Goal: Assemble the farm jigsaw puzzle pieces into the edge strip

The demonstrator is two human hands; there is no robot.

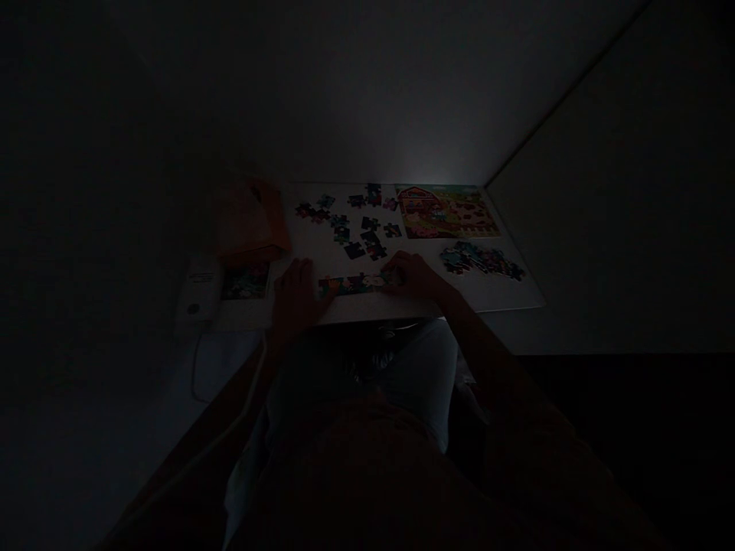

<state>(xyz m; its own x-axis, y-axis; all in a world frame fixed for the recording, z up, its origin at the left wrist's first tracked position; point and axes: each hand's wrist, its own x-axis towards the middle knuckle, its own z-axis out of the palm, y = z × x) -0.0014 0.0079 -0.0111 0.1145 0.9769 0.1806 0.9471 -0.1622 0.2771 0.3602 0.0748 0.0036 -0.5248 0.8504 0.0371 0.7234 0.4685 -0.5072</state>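
Observation:
A joined strip of jigsaw puzzle pieces (356, 284) lies near the front edge of the white table. My left hand (298, 295) rests flat at the strip's left end, fingers spread and the thumb reaching to it. At the right end, my right hand (412, 275) has its fingers bent round a puzzle piece (393, 277), partly hidden beneath them. Beyond my hands, several loose puzzle pieces (370, 237) are scattered, and a heap of puzzle pieces (479, 260) lies to the right. The scene is very dark, so fine detail is lost.
A farm picture sheet (448, 212) lies at the back right. On the left stands an orange box or bag (253, 222), with a small dark picture card (246, 282) before it. A white device (198, 295) with a cable sits at the left edge. Walls border the table (505, 298).

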